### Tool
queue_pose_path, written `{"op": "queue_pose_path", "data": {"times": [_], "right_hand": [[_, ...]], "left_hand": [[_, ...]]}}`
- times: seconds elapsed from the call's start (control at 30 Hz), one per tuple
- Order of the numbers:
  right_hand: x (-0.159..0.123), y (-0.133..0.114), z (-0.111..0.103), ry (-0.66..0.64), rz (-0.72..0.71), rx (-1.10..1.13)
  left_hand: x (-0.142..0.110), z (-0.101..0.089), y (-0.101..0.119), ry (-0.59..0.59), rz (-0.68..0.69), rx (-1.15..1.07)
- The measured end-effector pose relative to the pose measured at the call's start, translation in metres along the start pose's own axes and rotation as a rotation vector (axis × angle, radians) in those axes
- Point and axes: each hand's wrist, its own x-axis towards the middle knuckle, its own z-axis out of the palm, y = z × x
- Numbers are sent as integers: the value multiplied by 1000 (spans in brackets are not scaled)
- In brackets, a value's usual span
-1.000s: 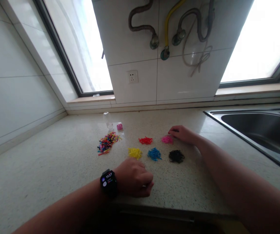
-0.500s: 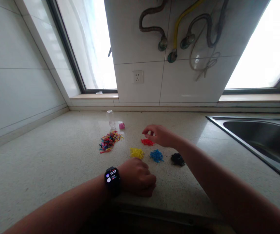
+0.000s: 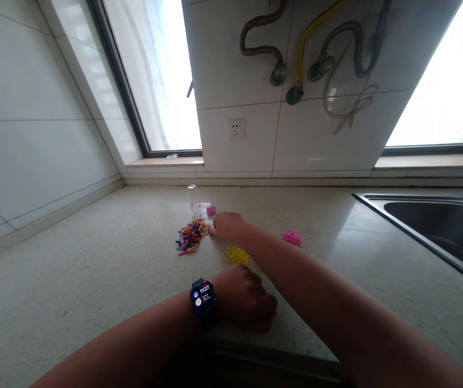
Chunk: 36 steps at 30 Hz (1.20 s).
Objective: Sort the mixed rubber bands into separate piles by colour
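Note:
My right hand (image 3: 226, 226) reaches across the counter and its fingertips touch the right edge of a mixed pile of small coloured rubber bands (image 3: 191, 236); its fingers are curled, and what they pinch is hidden. My left hand (image 3: 247, 302), with a dark watch (image 3: 203, 297) on the wrist, rests in a fist near the counter's front edge. A yellow pile (image 3: 238, 255) lies just under my right forearm. A pink pile (image 3: 293, 237) lies to the right. My forearm hides the other sorted piles.
A small clear bottle (image 3: 193, 200) and a pink cap (image 3: 211, 210) stand behind the mixed pile. A steel sink (image 3: 437, 221) is sunk into the speckled counter (image 3: 94, 269) at the right. Tiled walls, a socket (image 3: 236, 130) and hoses (image 3: 308, 48) are at the back.
My right hand has swept left from the pink pile, over the red pile, to the mixed pile. The left hand has stayed in a fist. The view has shifted a little.

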Motion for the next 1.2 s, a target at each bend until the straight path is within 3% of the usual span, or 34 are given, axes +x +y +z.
{"op": "queue_pose_path", "data": {"times": [0.2,0.87,1.0,1.2], "right_hand": [[1,-1,2,17,17,10],[-10,20,-1,34,-1,104],[-29,28,-13,90,-62,196],[-94,55,-26,179,-135,434]], "left_hand": [[-1,2,-1,-42,-1,-6],[0,0,1,-27,-17,-5],[1,-1,1,-41,-10,3],[2,-2,1,-33,-4,16]]}}
